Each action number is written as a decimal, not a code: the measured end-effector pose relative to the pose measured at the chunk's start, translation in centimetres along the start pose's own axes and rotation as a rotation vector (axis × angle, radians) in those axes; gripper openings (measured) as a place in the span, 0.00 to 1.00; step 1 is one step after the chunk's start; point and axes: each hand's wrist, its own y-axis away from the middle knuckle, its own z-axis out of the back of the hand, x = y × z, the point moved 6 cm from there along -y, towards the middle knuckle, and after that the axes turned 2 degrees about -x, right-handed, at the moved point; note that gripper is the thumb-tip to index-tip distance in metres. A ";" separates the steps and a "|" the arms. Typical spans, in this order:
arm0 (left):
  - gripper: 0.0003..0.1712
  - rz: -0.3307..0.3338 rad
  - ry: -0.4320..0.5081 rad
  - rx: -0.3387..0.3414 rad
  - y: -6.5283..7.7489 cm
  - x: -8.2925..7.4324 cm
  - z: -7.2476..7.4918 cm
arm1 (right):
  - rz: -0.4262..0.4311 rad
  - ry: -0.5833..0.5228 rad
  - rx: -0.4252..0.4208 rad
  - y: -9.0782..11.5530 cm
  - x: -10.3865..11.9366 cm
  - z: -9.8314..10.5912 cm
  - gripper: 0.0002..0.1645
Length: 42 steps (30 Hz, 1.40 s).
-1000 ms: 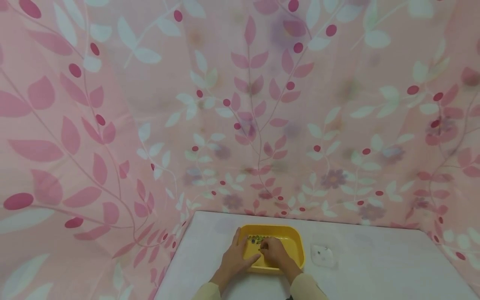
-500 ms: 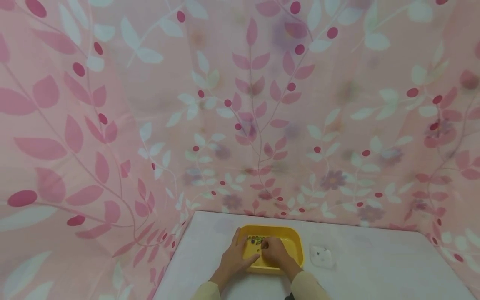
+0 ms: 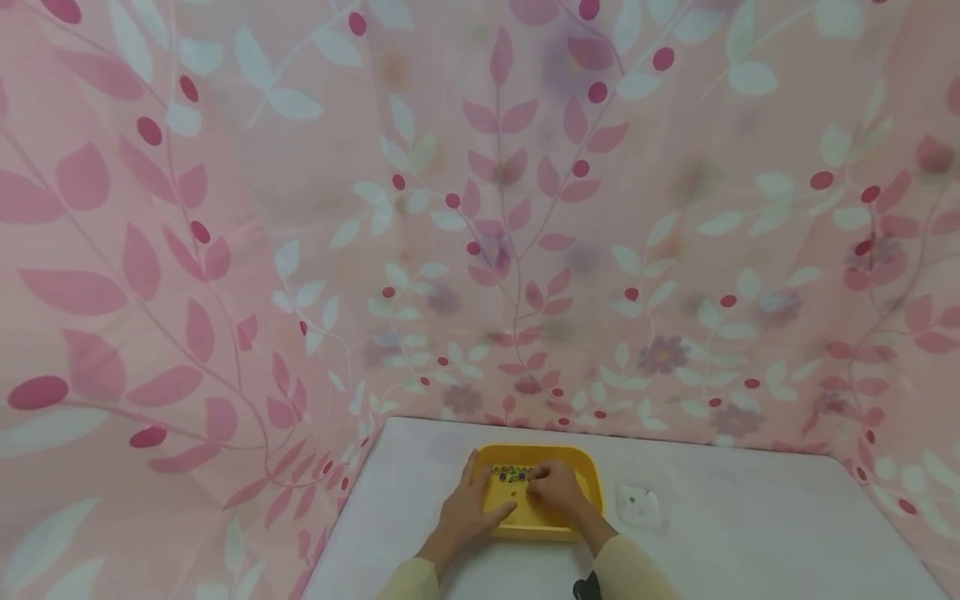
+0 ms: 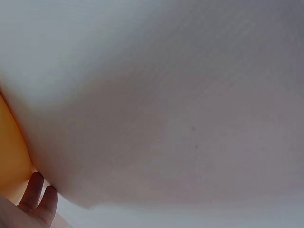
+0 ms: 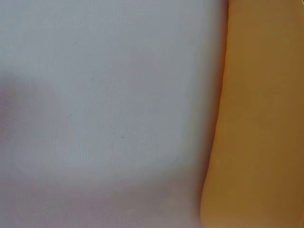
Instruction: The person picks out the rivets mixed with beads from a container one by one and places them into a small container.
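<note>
A shallow yellow tray (image 3: 540,533) lies on the white table. Small round glass beads (image 3: 510,472), mostly greenish with a few dark ones, form a row along its far left part. Below them lies a single small dark piece (image 3: 513,493). My left hand (image 3: 467,507) rests at the tray's left side, fingers extended along the wall and thumb reaching over the inside. In the left wrist view, fingers (image 4: 46,203) are beside the tray's outer wall. My right hand (image 3: 561,490) is over the tray, thumb and fingers curled together at the row's right end, apparently pinching a bead mostly hidden by the fingertips.
A clear, squarish container (image 3: 639,507) with a few small dark bits stands right of the tray. The white table (image 3: 750,517) extends to both sides. A pink leaf-patterned curtain (image 3: 517,250) hangs behind and beside it. A dark object (image 3: 587,587) shows by the right sleeve.
My right hand has moved slightly up and right, its fingertips now at the row's right end, uncovering more beads. My left hand keeps its place at the tray. The head view has shifted slightly.
</note>
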 end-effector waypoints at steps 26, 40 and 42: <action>0.51 0.013 0.023 0.011 0.0 0.1 -0.3 | 0.187 -0.119 -0.033 1.4 3.2 4.3 0.07; 0.51 0.022 0.036 0.001 0.0 0.5 -0.6 | 0.094 -0.089 -0.050 1.6 3.3 7.3 0.08; 0.51 0.027 0.041 0.000 0.1 0.5 -0.5 | 0.114 -0.111 -0.044 1.7 3.3 7.6 0.08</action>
